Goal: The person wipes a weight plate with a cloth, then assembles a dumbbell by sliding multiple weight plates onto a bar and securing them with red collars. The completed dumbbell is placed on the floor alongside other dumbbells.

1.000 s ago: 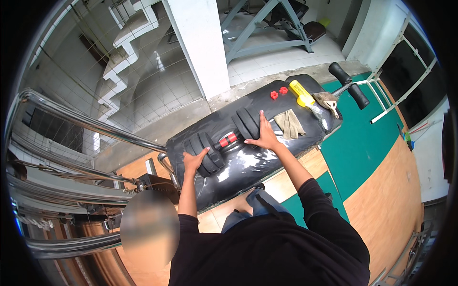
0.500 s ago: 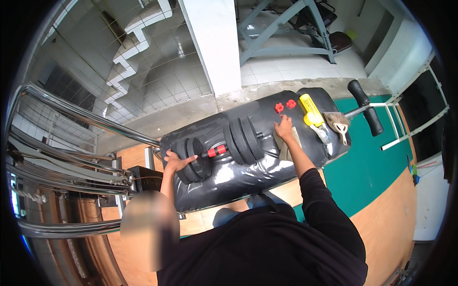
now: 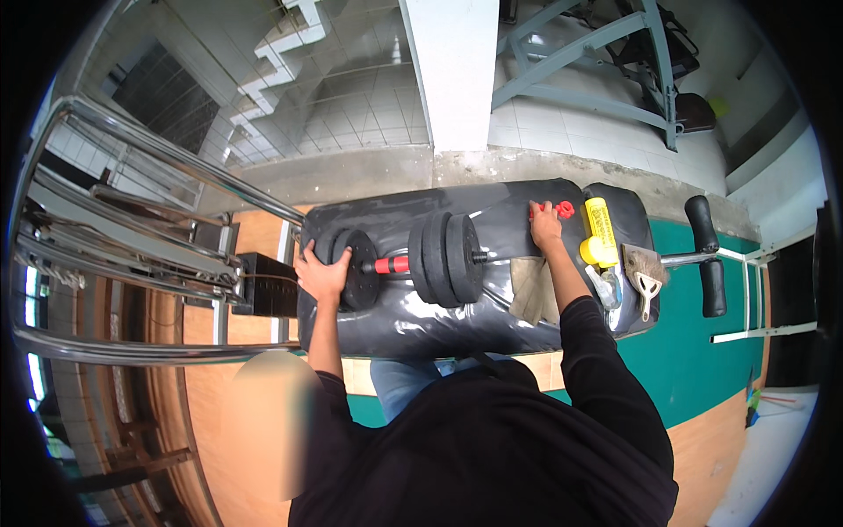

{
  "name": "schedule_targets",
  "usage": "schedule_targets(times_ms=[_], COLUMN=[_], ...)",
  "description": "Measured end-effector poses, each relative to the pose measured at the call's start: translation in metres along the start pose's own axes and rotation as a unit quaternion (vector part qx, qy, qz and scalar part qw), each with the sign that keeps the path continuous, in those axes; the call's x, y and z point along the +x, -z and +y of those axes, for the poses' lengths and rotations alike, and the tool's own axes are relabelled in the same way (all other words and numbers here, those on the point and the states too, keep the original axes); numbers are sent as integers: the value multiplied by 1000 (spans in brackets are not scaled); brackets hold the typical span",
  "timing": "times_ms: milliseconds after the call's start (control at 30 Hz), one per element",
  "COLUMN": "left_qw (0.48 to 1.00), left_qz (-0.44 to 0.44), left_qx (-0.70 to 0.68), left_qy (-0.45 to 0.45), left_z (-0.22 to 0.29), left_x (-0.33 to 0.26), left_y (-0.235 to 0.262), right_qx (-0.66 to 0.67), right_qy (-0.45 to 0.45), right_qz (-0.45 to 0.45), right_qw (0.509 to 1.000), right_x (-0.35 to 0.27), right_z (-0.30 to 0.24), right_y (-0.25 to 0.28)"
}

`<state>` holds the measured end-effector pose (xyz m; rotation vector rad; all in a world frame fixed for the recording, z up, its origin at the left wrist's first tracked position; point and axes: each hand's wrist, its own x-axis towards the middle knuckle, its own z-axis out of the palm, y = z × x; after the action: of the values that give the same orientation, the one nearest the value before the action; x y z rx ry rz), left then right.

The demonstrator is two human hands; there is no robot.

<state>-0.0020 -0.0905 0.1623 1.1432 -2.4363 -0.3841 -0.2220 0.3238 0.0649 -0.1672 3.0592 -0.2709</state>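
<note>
1. On the black padded bench (image 3: 492,329) in front of us lies a dumbbell (image 3: 413,262), its length running left to right across the glossy pad.
2. We see black weight plates at both ends of it: a smaller pair on the left and a thicker stack just right of a red grip (image 3: 392,264) in the middle.
3. Our left hand (image 3: 321,274) rests against the left plates, fingers spread over their face, holding nothing closed in the palm.
4. Our right hand (image 3: 544,227) lies flat on the pad well to the right of the dumbbell, fingers together and pointing away from us, their tips touching a small red collar nut (image 3: 565,209).
5. We cannot tell whether those fingers pinch the red piece or only touch it.
6. Just right of that hand stands a yellow spray bottle (image 3: 600,233), and beside it lies a brush with pale bristles (image 3: 643,274).
7. A tan cloth (image 3: 529,290) lies under our right forearm on the pad.
8. Chrome tubes of a rack (image 3: 132,255) curve along our left, and black foam rollers (image 3: 707,255) stick out beyond the bench's right end.
</note>
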Motion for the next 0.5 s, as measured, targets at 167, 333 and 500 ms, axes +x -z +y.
schedule_targets(times_ms=[167,333,500], left_qw=[1000,1000,999], left_qz=[23,23,35], left_qx=[1,14,10], left_qy=[-1,16,16], left_z=[-15,-10,4], left_x=[1,-2,-13], left_y=[-1,2,-1], right_qx=[210,259,256], right_qy=[74,187,235], right_qz=[49,-17,-89], right_qw=[974,947,933], right_x=[-32,-90,-103], right_z=[-17,-41,-77], right_y=[24,41,68])
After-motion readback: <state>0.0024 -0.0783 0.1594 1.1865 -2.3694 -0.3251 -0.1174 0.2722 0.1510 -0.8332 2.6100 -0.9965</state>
